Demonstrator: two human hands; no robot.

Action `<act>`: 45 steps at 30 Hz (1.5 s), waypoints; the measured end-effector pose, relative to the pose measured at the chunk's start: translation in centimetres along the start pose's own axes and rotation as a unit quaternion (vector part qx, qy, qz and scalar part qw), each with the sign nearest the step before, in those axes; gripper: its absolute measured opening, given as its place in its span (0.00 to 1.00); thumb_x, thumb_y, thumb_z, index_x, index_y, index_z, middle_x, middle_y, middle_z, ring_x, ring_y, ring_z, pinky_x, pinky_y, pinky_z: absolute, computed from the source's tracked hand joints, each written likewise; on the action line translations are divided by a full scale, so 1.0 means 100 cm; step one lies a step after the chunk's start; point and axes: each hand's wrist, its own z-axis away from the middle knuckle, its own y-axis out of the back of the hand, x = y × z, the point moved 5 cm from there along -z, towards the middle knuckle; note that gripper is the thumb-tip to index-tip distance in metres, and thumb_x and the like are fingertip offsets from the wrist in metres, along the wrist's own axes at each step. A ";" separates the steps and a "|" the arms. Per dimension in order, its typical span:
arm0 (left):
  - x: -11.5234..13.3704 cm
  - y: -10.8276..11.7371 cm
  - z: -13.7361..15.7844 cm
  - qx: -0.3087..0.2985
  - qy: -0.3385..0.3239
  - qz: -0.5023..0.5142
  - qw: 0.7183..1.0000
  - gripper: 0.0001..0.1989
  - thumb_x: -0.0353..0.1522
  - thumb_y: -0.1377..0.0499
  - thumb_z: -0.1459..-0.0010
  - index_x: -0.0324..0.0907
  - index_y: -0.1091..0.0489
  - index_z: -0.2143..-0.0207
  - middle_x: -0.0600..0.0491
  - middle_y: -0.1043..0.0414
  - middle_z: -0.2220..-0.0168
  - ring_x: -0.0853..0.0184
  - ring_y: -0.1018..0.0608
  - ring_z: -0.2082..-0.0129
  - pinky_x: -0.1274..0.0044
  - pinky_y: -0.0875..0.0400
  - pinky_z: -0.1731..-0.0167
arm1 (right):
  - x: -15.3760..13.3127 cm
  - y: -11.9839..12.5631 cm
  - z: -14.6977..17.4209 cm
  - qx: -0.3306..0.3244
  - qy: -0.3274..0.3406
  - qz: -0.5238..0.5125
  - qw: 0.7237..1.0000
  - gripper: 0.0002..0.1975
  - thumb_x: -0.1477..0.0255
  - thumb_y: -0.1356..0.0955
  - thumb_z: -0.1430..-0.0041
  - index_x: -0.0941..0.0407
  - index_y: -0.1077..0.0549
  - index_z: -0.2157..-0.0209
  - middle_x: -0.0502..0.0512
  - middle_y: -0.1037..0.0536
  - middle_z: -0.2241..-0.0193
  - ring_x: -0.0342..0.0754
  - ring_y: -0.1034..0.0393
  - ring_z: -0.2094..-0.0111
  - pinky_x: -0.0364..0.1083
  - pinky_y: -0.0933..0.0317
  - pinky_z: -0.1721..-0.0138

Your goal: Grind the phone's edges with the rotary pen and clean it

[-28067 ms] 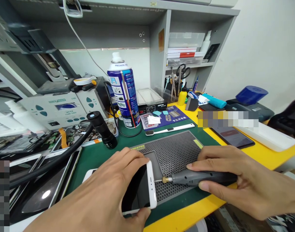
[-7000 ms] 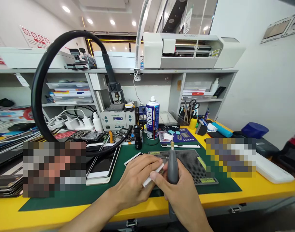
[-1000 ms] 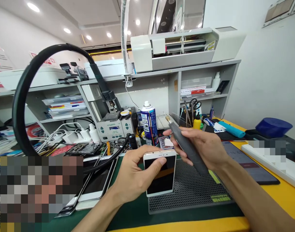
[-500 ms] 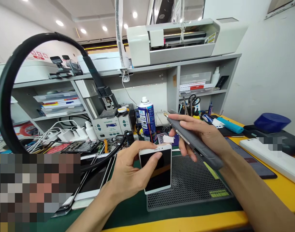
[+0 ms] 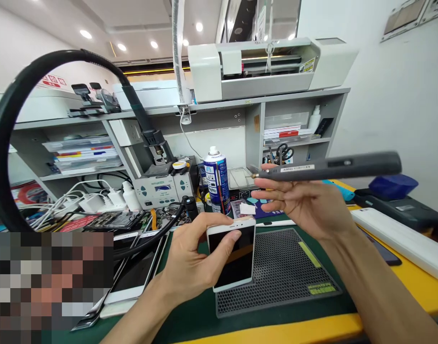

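Over the left side of the honeycomb mat (image 5: 283, 272), the white-framed phone (image 5: 241, 263) is held tilted, black screen turned toward the camera. With the phone as the centre of a dial, the left hand (image 5: 193, 260) comes in from nine o'clock and clasps its top end, thumb across the glass, fingers behind; that grip is closed on the phone. At two o'clock, the right hand (image 5: 312, 205) has its fingers stretched out, with the grey pen tool (image 5: 355, 166) lying along them in a loose grip. The tool's brass tip (image 5: 255, 175) points to nine o'clock, well apart from the phone.

Judging by that gap, the work seems paused: frame and screen appear joined, but fingers cover part of the top edge, so what is done there, and how much is left, cannot be told. Neither phone nor tool is set down on the yellow counter (image 5: 425, 291). Near twelve o'clock stands a spray can (image 5: 217, 181); at nine o'clock lie more phones (image 5: 135, 274).
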 end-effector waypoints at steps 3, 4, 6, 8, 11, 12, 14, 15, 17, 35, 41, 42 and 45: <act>0.000 0.000 0.000 -0.001 0.023 -0.003 1.000 0.11 0.30 0.35 0.40 0.46 0.30 0.55 0.58 0.23 0.69 0.72 0.27 0.78 0.80 0.36 0.78 | -0.006 -0.004 0.001 0.021 0.027 0.060 0.998 0.18 0.72 0.25 0.44 0.55 0.24 0.51 0.59 0.16 0.55 0.59 0.19 0.54 0.52 0.21 0.60; 0.000 -0.001 -0.001 -0.003 0.029 -0.002 1.000 0.11 0.30 0.35 0.40 0.45 0.29 0.55 0.58 0.24 0.71 0.72 0.28 0.78 0.80 0.37 0.79 | -0.011 -0.007 0.001 0.028 0.046 0.088 0.995 0.16 0.67 0.26 0.42 0.55 0.24 0.52 0.60 0.15 0.58 0.59 0.18 0.57 0.52 0.21 0.64; 0.003 -0.002 -0.002 -0.011 0.032 0.007 0.999 0.08 0.31 0.35 0.40 0.44 0.28 0.58 0.60 0.26 0.75 0.74 0.30 0.81 0.81 0.39 0.82 | -0.024 -0.017 0.004 0.058 0.097 0.158 0.981 0.15 0.59 0.27 0.40 0.56 0.22 0.57 0.57 0.16 0.70 0.57 0.18 0.69 0.49 0.24 0.76; 0.006 -0.004 -0.004 -0.020 0.031 0.023 0.999 0.04 0.30 0.36 0.39 0.44 0.27 0.61 0.61 0.27 0.77 0.75 0.32 0.83 0.82 0.40 0.83 | -0.040 -0.033 0.008 0.098 0.156 0.240 0.953 0.13 0.59 0.28 0.39 0.56 0.21 0.64 0.52 0.24 0.82 0.50 0.26 0.82 0.44 0.36 0.87; 0.008 -0.006 -0.004 -0.026 0.033 0.051 0.998 0.03 0.29 0.38 0.37 0.44 0.27 0.61 0.59 0.24 0.74 0.75 0.28 0.80 0.84 0.35 0.79 | -0.060 -0.065 0.012 0.129 0.252 0.336 0.898 0.15 0.64 0.29 0.37 0.54 0.27 0.76 0.45 0.38 0.87 0.39 0.43 0.88 0.41 0.51 0.88; 0.007 -0.006 -0.004 -0.028 0.036 0.055 0.997 0.03 0.29 0.39 0.37 0.44 0.27 0.60 0.59 0.23 0.73 0.75 0.28 0.79 0.84 0.35 0.79 | -0.059 -0.078 0.009 0.098 0.261 0.361 0.890 0.18 0.65 0.30 0.36 0.53 0.31 0.79 0.45 0.39 0.87 0.38 0.45 0.87 0.41 0.53 0.87; 0.006 -0.006 -0.003 -0.030 0.041 0.057 0.997 0.03 0.29 0.40 0.36 0.45 0.28 0.59 0.59 0.23 0.73 0.75 0.30 0.80 0.84 0.36 0.79 | -0.054 -0.094 0.004 0.062 0.281 0.405 0.868 0.21 0.68 0.31 0.36 0.53 0.39 0.81 0.45 0.40 0.85 0.38 0.44 0.84 0.41 0.52 0.84; 0.005 -0.007 -0.002 -0.033 0.043 0.055 0.997 0.03 0.29 0.40 0.35 0.45 0.28 0.59 0.60 0.24 0.74 0.75 0.31 0.81 0.83 0.37 0.80 | -0.051 -0.097 0.001 0.067 0.303 0.416 0.855 0.21 0.69 0.30 0.37 0.53 0.42 0.81 0.45 0.40 0.84 0.38 0.44 0.82 0.41 0.52 0.83; 0.004 -0.007 -0.001 -0.042 0.048 0.053 0.997 0.04 0.29 0.41 0.35 0.46 0.29 0.58 0.62 0.27 0.77 0.75 0.35 0.83 0.83 0.39 0.80 | -0.040 -0.099 -0.004 0.073 0.322 0.433 0.839 0.21 0.70 0.31 0.38 0.53 0.45 0.80 0.45 0.41 0.82 0.38 0.46 0.80 0.41 0.52 0.81; 0.003 -0.008 -0.002 -0.055 0.045 0.058 0.996 0.04 0.30 0.44 0.33 0.47 0.33 0.57 0.64 0.29 0.76 0.75 0.31 0.79 0.83 0.39 0.77 | -0.011 -0.091 -0.014 0.051 0.294 0.376 0.877 0.19 0.72 0.32 0.39 0.53 0.45 0.78 0.41 0.43 0.81 0.36 0.50 0.80 0.38 0.53 0.84; 0.002 -0.009 0.000 -0.055 0.046 0.044 0.996 0.04 0.32 0.43 0.33 0.49 0.32 0.56 0.62 0.26 0.75 0.73 0.31 0.79 0.81 0.41 0.79 | -0.010 -0.098 -0.015 0.025 0.297 0.356 0.886 0.18 0.72 0.32 0.38 0.53 0.43 0.78 0.41 0.42 0.81 0.36 0.49 0.80 0.37 0.51 0.83; 0.002 -0.009 0.000 -0.055 0.045 0.044 0.996 0.04 0.32 0.44 0.33 0.49 0.32 0.56 0.62 0.26 0.75 0.73 0.31 0.80 0.80 0.41 0.79 | -0.010 -0.099 -0.014 0.021 0.300 0.355 0.885 0.19 0.73 0.32 0.38 0.53 0.43 0.78 0.41 0.42 0.81 0.36 0.49 0.80 0.37 0.50 0.83; 0.002 -0.010 -0.001 -0.057 0.044 0.046 0.996 0.04 0.31 0.44 0.33 0.49 0.33 0.56 0.62 0.28 0.76 0.73 0.33 0.81 0.80 0.43 0.80 | -0.010 -0.100 -0.013 0.017 0.307 0.361 0.880 0.19 0.74 0.31 0.39 0.54 0.44 0.79 0.41 0.40 0.81 0.35 0.48 0.80 0.37 0.49 0.82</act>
